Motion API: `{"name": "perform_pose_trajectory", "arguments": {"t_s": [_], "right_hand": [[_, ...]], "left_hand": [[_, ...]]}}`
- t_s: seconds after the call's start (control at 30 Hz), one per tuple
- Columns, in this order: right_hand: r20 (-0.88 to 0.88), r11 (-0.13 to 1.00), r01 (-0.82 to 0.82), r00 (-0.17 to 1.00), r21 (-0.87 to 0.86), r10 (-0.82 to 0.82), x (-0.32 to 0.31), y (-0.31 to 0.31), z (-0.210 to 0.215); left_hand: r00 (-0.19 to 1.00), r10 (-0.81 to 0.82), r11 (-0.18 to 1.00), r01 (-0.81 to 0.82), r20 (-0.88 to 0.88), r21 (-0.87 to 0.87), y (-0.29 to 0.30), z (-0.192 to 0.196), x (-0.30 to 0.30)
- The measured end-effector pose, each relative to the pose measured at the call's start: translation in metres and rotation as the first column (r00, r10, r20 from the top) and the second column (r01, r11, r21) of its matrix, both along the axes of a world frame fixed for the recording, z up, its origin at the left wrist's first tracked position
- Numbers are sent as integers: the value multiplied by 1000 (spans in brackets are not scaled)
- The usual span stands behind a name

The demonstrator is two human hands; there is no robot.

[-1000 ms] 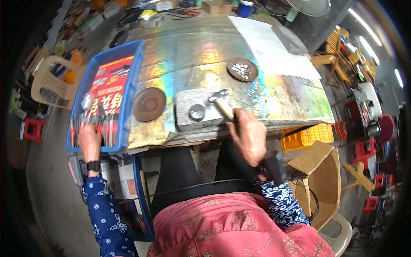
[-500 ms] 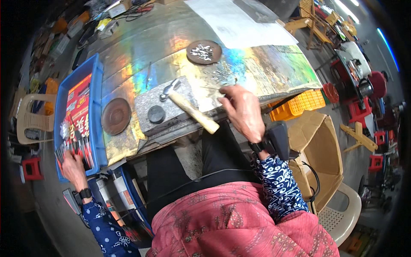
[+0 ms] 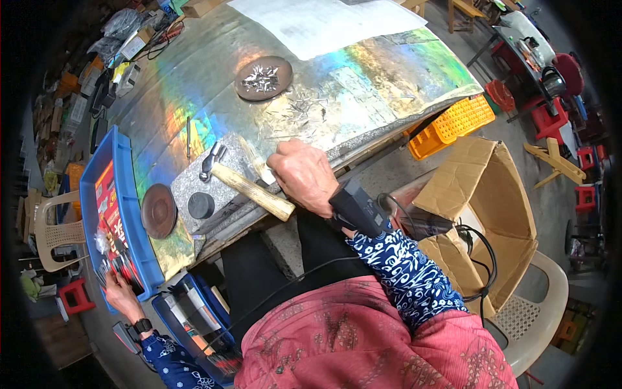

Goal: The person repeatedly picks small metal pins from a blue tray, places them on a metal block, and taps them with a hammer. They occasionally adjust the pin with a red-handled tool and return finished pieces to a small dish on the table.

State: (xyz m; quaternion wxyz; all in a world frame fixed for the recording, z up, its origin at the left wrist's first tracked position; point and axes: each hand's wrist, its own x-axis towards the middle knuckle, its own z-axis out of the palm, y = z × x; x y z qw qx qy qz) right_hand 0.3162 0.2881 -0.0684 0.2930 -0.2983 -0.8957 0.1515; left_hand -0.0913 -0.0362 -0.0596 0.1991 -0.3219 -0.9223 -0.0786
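Pale printed characters [image 3: 118,235] on red packaging [image 3: 107,196]

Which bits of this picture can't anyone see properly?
All in the head view:
Right hand: most fingertips hidden behind the hand itself.
Left hand: grip unclear, blurred among slim red-and-black pieces.
White paper sheet: cut off by the picture's top edge.
Silver metal slivers: too small to count.

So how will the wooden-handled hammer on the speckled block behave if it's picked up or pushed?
The wooden-handled hammer will probably feel head-heavy, since its head looks metallic. It should stay stiff, given its thick handle. Pushed handle-end first, it may tip off, because that end juts past the edge of the speckled stone block.
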Motion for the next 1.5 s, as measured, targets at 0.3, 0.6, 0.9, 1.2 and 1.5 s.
{"name": "perform_pose_trajectory", "arguments": {"t_s": [0.3, 0.6, 0.9, 1.2, 1.5], "right_hand": [[-116, 966, -257, 961, -39, 251, -15, 16, -12], [327, 938, -336, 899, 91, 290, -21, 35, 1], [50, 957, -27, 998, -288, 43, 18, 29, 47], [-230, 961, -58, 973, -269, -6, 24, -8, 59], [-295, 972, -214, 939, -93, 178, 7, -59, 79]], "left_hand": [[992, -85, 973, 103, -90, 207, 11, 12, 23], [716, -584, 588, 48, 383, 807, 89, 63, 128], [402, -793, 489, -28, 457, 872, 157, 38, 182], [456, -767, 512, 9, 452, 859, 162, 10, 197], [510, -738, 523, 18, 442, 852, 159, 16, 200]]}}
